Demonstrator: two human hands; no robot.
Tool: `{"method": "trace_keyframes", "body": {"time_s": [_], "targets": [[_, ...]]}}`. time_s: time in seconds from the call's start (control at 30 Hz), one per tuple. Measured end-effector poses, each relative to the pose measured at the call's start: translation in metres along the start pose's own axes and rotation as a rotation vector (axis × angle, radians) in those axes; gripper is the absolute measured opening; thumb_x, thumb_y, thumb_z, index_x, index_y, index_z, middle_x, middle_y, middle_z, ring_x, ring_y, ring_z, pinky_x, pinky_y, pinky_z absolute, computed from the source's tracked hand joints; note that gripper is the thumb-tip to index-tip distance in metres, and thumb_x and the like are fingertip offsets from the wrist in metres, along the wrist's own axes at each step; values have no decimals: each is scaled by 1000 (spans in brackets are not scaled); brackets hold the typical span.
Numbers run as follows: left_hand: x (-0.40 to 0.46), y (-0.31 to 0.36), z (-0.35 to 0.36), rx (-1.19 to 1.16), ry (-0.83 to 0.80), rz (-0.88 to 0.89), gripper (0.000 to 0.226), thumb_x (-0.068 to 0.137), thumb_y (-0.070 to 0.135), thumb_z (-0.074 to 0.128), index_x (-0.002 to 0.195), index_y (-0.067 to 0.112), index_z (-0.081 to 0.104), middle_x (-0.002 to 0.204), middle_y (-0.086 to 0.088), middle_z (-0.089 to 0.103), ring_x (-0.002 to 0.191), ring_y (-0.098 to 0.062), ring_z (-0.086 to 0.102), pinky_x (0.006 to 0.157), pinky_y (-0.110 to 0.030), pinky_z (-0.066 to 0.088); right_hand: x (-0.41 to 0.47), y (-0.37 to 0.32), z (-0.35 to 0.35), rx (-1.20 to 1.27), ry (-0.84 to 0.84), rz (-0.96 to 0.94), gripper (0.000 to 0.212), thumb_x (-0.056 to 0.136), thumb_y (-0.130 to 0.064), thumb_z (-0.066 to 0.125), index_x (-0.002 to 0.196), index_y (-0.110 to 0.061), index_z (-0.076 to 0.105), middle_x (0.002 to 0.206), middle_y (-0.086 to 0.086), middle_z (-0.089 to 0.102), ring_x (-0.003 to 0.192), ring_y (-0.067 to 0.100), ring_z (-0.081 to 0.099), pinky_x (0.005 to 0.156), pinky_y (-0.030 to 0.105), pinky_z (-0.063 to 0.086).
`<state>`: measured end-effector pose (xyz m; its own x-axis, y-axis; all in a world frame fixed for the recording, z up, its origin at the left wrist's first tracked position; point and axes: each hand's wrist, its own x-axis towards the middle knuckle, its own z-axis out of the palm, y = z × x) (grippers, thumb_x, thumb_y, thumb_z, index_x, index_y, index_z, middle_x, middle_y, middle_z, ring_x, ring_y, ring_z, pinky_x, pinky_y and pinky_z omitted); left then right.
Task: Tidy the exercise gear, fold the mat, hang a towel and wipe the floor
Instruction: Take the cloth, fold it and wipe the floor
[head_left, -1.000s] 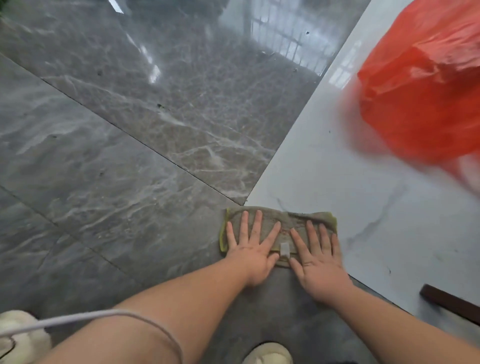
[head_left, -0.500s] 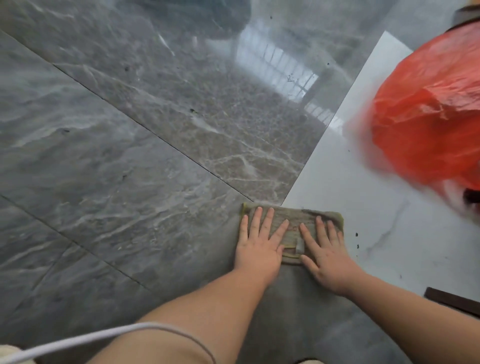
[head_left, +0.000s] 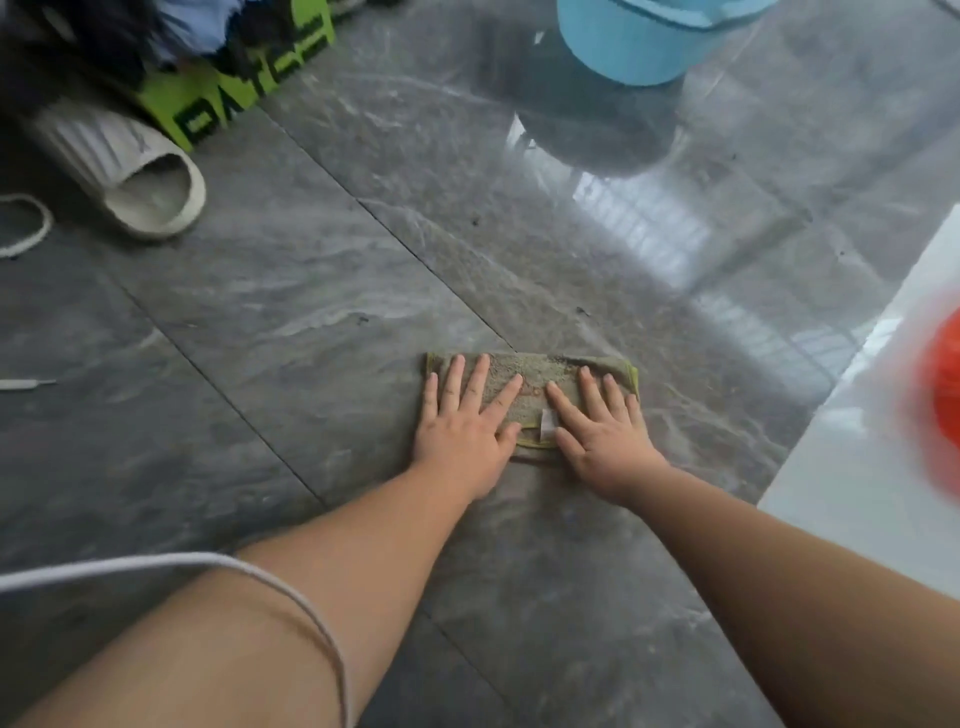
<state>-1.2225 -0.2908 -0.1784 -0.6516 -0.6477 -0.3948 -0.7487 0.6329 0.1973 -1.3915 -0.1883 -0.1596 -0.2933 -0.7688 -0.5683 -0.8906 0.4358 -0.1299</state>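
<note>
A folded grey-green cloth (head_left: 540, 375) with a yellow-green hem and a small white tag lies flat on the dark grey marble floor (head_left: 311, 322). My left hand (head_left: 465, 431) presses on its left half with straight, spread fingers. My right hand (head_left: 602, 431) presses on its right half the same way. Both palms overlap the cloth's near edge.
A blue bucket (head_left: 644, 41) stands at the top. A white slipper (head_left: 140, 182) and a green printed bag (head_left: 244, 88) lie at the top left. A white floor tile (head_left: 857, 493) and a blurred red bag (head_left: 945, 395) are at the right. A white cord (head_left: 249, 571) crosses my left arm.
Both hands have pushed the cloth off the white tile's corner and further out over the dark floor. The view has swung left, bringing the bucket, slipper and green bag into sight.
</note>
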Motion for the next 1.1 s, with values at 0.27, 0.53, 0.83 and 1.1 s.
{"method": "trace_keyframes", "body": {"time_s": [0.27,0.53,0.83,1.1], "targets": [[12,-177,-44,-55,27,-240,61,98,61,17,151,50,-12,163,3,-24,150,-24,-22,119,-52,-11,111,-175,-45,-102,5,-165,59,99,-61,15,151,-51,-12,164,-1,-23,150,28,-22,120,52,-11],[-26,-326,-65,-38,-53,-401,59,99,58,16,149,51,-15,162,3,-26,149,-24,-22,120,-49,-12,141,-334,-45,-141,-138,-266,61,98,-60,16,152,-49,-11,163,-2,-24,149,29,-23,119,54,-10],[-90,-260,-35,-101,-205,-459,64,99,56,15,148,44,-25,157,-4,-36,145,-31,-32,117,-55,-16,69,-278,-8,-239,-137,-448,61,100,-57,15,151,-47,-18,162,-1,-26,148,29,-26,119,53,-12],[-167,-105,31,-184,-216,-488,68,99,53,19,149,41,-25,158,-8,-35,143,-37,-33,113,-61,-17,-31,-150,37,-316,-118,-526,68,86,-68,1,150,-51,-16,165,0,-16,151,29,-17,121,49,-9]]}}
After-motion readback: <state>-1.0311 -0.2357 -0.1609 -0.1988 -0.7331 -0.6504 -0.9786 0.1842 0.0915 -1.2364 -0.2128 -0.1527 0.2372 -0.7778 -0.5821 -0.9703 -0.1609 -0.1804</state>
